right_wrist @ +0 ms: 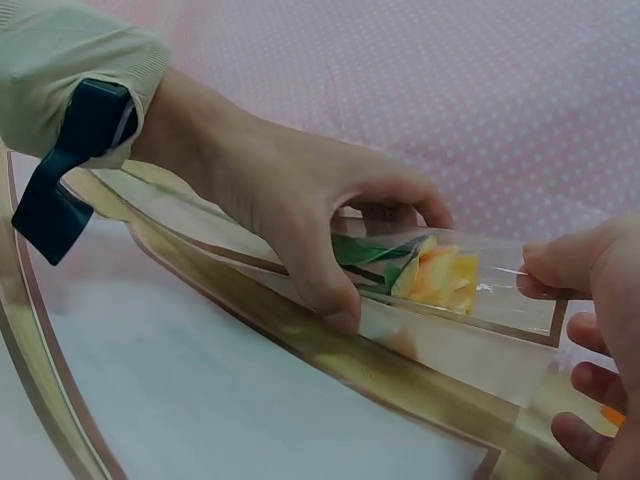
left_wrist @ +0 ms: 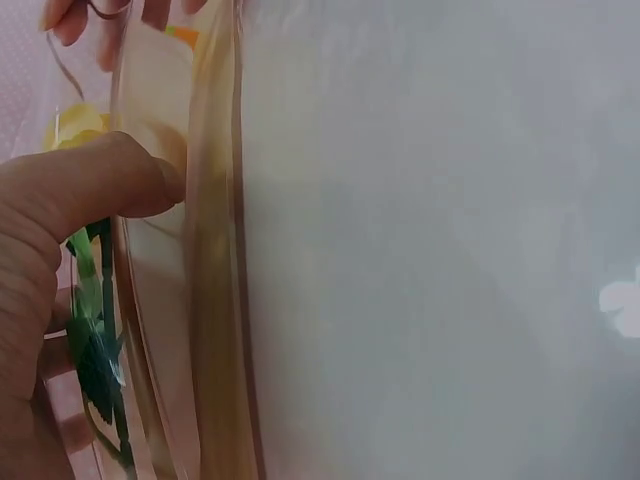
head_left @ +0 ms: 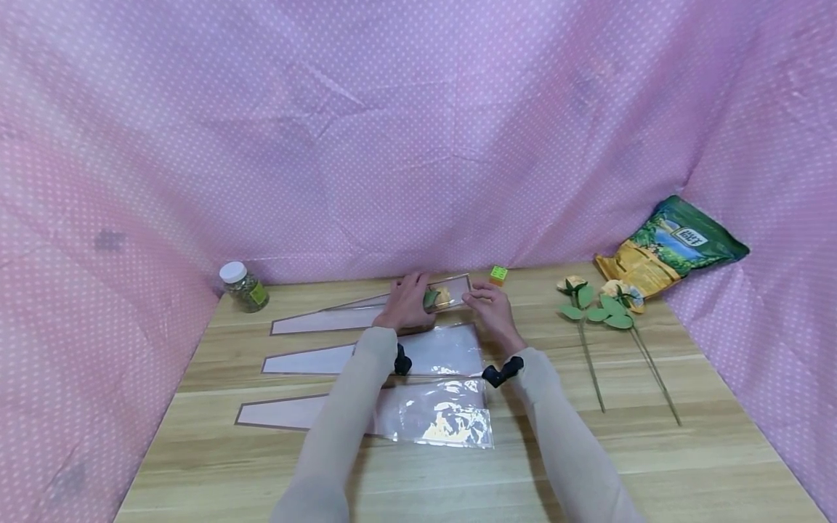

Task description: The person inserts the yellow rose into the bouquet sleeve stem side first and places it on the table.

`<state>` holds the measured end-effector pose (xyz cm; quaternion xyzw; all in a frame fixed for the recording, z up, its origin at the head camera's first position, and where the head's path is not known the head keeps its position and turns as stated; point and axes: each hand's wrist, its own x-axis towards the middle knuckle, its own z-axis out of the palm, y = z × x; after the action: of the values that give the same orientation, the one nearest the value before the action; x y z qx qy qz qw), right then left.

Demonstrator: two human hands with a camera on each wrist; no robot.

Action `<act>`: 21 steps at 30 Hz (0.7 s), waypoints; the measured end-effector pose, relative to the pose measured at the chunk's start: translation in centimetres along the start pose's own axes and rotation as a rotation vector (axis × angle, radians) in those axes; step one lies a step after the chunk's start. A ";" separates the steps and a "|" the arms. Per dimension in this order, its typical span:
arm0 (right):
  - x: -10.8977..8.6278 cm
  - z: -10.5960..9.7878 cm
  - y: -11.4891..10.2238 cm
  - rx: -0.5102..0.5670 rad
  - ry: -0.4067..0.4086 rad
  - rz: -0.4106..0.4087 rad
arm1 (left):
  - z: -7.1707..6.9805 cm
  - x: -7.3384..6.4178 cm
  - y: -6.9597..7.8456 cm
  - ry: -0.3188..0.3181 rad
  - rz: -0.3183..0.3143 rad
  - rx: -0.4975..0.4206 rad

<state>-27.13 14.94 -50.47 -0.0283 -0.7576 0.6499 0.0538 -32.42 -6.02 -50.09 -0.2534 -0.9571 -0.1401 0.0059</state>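
At the back of the table a clear flower sleeve [right_wrist: 515,325] with a brown border holds a yellow rose [right_wrist: 435,278] with green leaves. My left hand [head_left: 407,301] grips this sleeve around the rose's stem, thumb on the near side and fingers on the far side. At its wide end, my right hand [head_left: 492,311] pinches the sleeve's edge between thumb and index finger, the other fingers loosely bent. Part of the stem is hidden behind the left hand. Nearer to me lie a second flower sleeve [head_left: 447,352] and a third sleeve [head_left: 418,414], both flat.
Two cream roses [head_left: 572,283] with long stems lie on the right, beside a green and yellow bag [head_left: 673,250]. A small green and orange cube [head_left: 498,275] sits behind the right hand. At the back left stands a white-lidded jar [head_left: 245,288]. Pink dotted cloth [head_left: 405,145] surrounds the table.
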 end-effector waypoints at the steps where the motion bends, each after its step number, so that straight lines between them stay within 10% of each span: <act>1: 0.0 0.0 0.1 -0.004 -0.001 0.002 | 0.0 -0.1 -0.1 -0.003 -0.001 -0.006; 21: 0.2 -0.5 1.1 -0.141 -0.053 0.016 | -0.8 -0.8 -1.5 -0.056 -0.015 -0.078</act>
<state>-27.32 15.66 -51.44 -0.0211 -0.8025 0.5957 0.0265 -32.47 -7.88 -49.83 -0.2503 -0.9525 -0.1704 -0.0319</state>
